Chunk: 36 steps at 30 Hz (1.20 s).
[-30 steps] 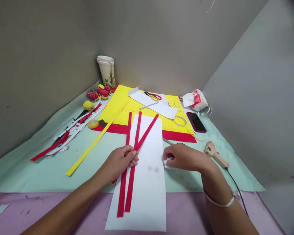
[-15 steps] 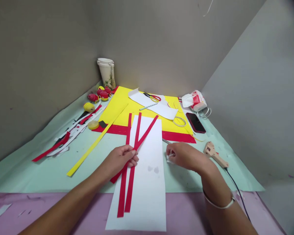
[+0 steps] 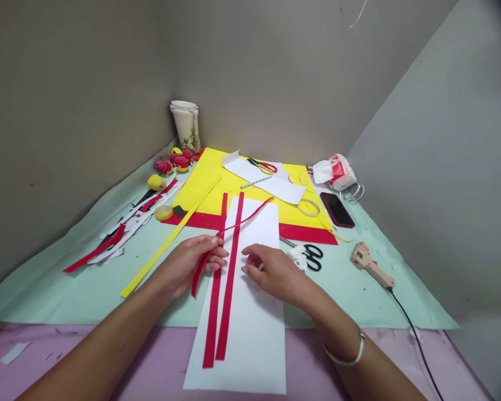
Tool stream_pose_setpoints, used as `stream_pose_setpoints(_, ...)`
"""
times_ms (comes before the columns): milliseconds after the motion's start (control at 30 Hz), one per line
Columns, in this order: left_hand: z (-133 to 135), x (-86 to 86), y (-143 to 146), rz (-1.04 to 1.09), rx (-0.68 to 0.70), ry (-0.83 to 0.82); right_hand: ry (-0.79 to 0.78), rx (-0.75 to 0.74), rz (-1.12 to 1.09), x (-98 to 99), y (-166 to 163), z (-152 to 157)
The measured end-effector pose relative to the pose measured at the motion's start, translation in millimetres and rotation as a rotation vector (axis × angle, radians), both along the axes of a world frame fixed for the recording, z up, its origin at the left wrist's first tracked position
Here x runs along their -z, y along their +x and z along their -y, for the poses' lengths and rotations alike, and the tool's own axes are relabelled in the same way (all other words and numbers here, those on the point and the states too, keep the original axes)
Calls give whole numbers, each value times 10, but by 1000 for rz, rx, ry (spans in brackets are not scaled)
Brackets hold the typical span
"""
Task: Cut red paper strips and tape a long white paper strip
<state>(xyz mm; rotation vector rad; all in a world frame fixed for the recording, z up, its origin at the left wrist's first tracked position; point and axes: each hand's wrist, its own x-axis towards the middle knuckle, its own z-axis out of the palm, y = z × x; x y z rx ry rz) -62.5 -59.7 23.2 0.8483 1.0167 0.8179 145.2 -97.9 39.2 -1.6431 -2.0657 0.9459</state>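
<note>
A long white sheet (image 3: 254,328) lies in front of me with two red paper strips (image 3: 223,312) laid along its left side. My left hand (image 3: 192,264) pinches a third red strip (image 3: 242,218) and lifts it off the sheet, so it arcs toward the far right. My right hand (image 3: 271,270) hovers over the middle of the white sheet, fingers loosely spread and holding nothing. Black-handled scissors (image 3: 311,255) and a small crumpled white scrap (image 3: 296,257) lie just right of that hand.
A yellow sheet over a red one (image 3: 204,178) lies behind, with a long yellow strip (image 3: 167,242), red scissors (image 3: 263,165), tape ring (image 3: 308,207), phone (image 3: 337,209), glue gun (image 3: 369,263) with cord, cup (image 3: 186,125), and paper scraps (image 3: 121,231) at left.
My right hand left the crumpled scrap by the scissors and moved left over the white sheet. My left hand raised the slanted red strip off the sheet.
</note>
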Motion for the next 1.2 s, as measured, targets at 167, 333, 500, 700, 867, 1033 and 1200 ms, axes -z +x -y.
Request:
stream_pose_setpoints(167, -11, -48, -53, -164, 57, -2, -296, 226, -547, 170, 23, -148)
stream_pose_setpoints(333, -8, -86, -115, -327, 120, -11, -463, 335, -886, 207, -3, -169)
stream_pose_setpoints(500, -10, -93, -140, -355, 150, -45, -533, 386, -1018, 203, -43, -152)
stream_pose_setpoints(700, 6, -95, -115, -340, 173, -54, -546, 370, -1067, 256, -70, -149)
stream_pose_setpoints(867, 8, -101, -91, -339, 175, -40, -555, 364, -1090, 271, -83, -146)
stream_pose_setpoints(1033, 6, -63, -79, -329, 174, -27, -570, 366, -1098, 273, -87, -141)
stream_pose_setpoints(1200, 4, -21, -75, -303, 165, -15, -600, 369, -1128, 258, -105, -132)
